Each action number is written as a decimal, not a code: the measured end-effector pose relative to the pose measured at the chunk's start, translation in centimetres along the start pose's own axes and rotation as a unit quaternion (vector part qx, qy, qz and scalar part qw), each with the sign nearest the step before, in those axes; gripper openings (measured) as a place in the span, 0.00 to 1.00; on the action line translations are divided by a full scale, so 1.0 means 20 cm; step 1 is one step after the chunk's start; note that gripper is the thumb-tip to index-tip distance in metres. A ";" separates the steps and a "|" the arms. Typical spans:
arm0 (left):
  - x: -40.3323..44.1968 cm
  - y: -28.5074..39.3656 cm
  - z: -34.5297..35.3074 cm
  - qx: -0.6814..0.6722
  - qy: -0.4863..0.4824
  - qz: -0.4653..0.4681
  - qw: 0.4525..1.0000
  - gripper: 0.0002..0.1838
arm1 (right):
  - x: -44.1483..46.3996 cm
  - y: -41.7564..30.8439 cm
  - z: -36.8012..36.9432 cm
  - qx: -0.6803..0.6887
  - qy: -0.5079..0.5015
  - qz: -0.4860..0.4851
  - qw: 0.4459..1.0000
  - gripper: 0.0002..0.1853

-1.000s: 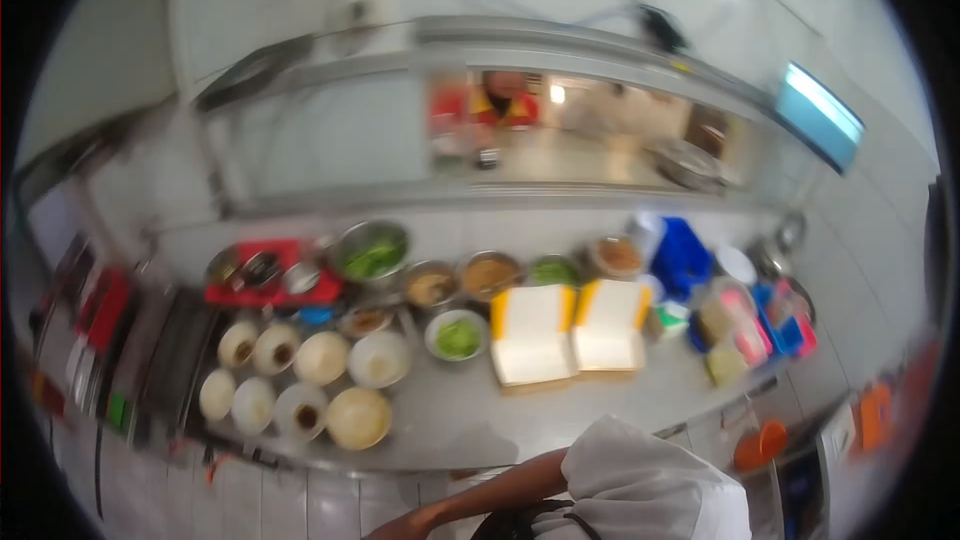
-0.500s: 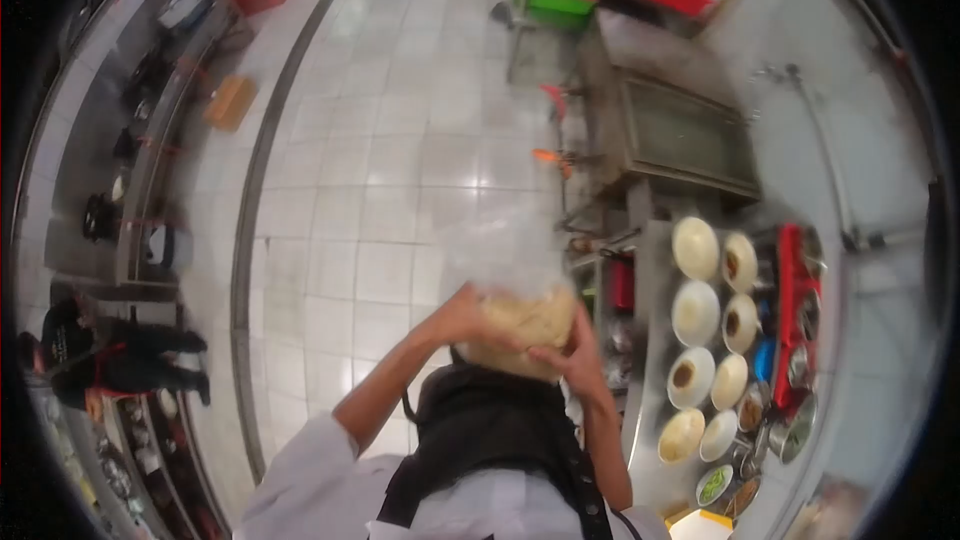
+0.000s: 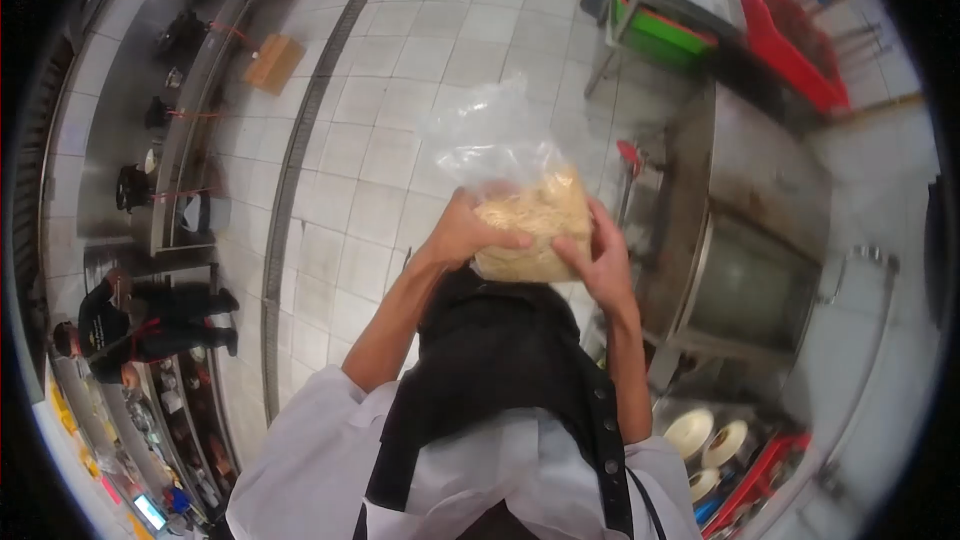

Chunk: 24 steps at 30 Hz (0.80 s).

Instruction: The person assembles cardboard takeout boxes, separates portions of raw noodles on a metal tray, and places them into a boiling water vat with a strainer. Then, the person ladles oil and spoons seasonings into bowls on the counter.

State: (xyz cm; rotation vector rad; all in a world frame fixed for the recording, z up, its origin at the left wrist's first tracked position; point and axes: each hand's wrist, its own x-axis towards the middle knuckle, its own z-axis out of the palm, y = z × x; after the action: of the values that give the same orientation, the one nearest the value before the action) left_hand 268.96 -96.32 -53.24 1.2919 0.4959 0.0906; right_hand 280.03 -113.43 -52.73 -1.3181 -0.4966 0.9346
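Tiled floor behind, bag between left fingers and right fingers

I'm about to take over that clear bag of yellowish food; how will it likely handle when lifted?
The clear bag may flop at the top, where the plastic is loose and crumpled. Its packed lower part, gripped by left hand and right hand, looks fairly weighty. The shiny film might feel slippery.

Commercial kitchen, white tiled floor with a long drain channel, stainless steel counters holding black pans, a big glass-fronted steel cabinet, bowls on a worktop, a co-worker in dark clothes beside laden shelves
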 end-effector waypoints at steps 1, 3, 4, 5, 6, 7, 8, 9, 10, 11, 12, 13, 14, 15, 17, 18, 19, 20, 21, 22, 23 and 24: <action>0.11 0.02 -0.03 -0.066 -0.006 0.008 0.998 0.29 | 0.12 -0.02 -0.03 0.014 -0.007 -0.017 1.000 0.32; 0.26 0.04 -0.05 -0.133 -0.022 0.013 0.991 0.29 | 0.26 -0.06 -0.07 0.048 0.006 -0.016 0.999 0.28; 0.47 0.04 -0.09 -0.122 -0.018 0.018 0.992 0.27 | 0.45 -0.05 -0.14 0.045 0.011 -0.010 0.999 0.28; 0.63 0.05 -0.12 -0.109 -0.023 0.028 0.993 0.26 | 0.58 -0.06 -0.20 0.005 0.031 0.002 1.000 0.26; 0.81 0.07 -0.14 -0.109 -0.040 0.030 0.993 0.26 | 0.71 -0.08 -0.25 -0.035 0.055 0.010 0.998 0.25; 0.95 0.09 -0.14 -0.122 -0.056 0.025 0.991 0.26 | 0.80 -0.11 -0.29 -0.037 0.075 0.008 0.996 0.25; 1.11 0.13 -0.14 -0.134 -0.075 0.021 0.988 0.26 | 0.89 -0.16 -0.34 -0.043 0.118 0.007 0.992 0.23; 1.29 0.21 -0.13 -0.136 -0.099 0.024 0.986 0.26 | 0.99 -0.23 -0.40 -0.054 0.157 0.000 0.986 0.21; 1.46 0.27 -0.09 -0.108 -0.134 0.030 0.985 0.26 | 1.08 -0.28 -0.49 -0.057 0.175 -0.002 0.983 0.21; 1.61 0.35 -0.05 -0.081 -0.173 0.038 0.981 0.26 | 1.14 -0.38 -0.54 -0.078 0.224 -0.019 0.971 0.20; 1.78 0.44 0.01 -0.080 -0.193 0.044 0.977 0.26 | 1.22 -0.48 -0.61 -0.099 0.270 -0.042 0.957 0.19; 1.94 0.51 0.08 -0.078 -0.227 0.057 0.969 0.27 | 1.30 -0.57 -0.68 -0.123 0.309 -0.071 0.940 0.17; 2.09 0.56 0.16 -0.077 -0.259 0.063 0.961 0.27 | 1.36 -0.69 -0.74 -0.124 0.348 -0.071 0.926 0.15; 2.24 0.60 0.24 -0.072 -0.278 0.056 0.956 0.27 | 1.42 -0.82 -0.83 -0.148 0.369 -0.060 0.916 0.17; 2.56 0.68 0.39 -0.255 -0.378 -0.028 0.890 0.28 | 1.64 -0.99 -0.99 -0.170 0.405 -0.045 0.897 0.18; 2.71 0.64 0.49 -0.250 -0.396 -0.034 0.883 0.28 | 1.75 -1.05 -1.09 -0.200 0.436 -0.035 0.877 0.21; 2.87 0.54 0.60 -0.306 -0.370 -0.117 0.869 0.29 | 1.85 -1.11 -1.22 -0.232 0.465 -0.028 0.854 0.24; 3.02 0.44 0.69 -0.359 -0.334 -0.202 0.848 0.30 | 2.00 -1.11 -1.43 -0.233 0.478 -0.031 0.846 0.24; 3.14 0.34 0.75 -0.357 -0.340 -0.281 0.824 0.28 | 2.13 -1.02 -1.68 -0.359 0.462 0.053 0.809 0.26; 3.15 0.26 0.79 -0.358 -0.335 -0.301 0.818 0.28 | 2.18 -0.94 -1.83 -0.472 0.425 0.146 0.758 0.28; 3.20 0.22 0.83 -0.386 -0.337 -0.327 0.795 0.28 | 2.19 -0.93 -1.88 -0.464 0.430 0.156 0.758 0.28; 3.34 0.25 0.87 -0.411 -0.344 -0.344 0.771 0.28 | 2.25 -0.97 -1.95 -0.496 0.422 0.153 0.743 0.28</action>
State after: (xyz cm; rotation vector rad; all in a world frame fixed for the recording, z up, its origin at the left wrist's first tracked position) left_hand 336.54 -88.00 -65.45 0.1609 0.2040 -0.7030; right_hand 341.19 -99.90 -51.55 -2.6660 0.0033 0.1489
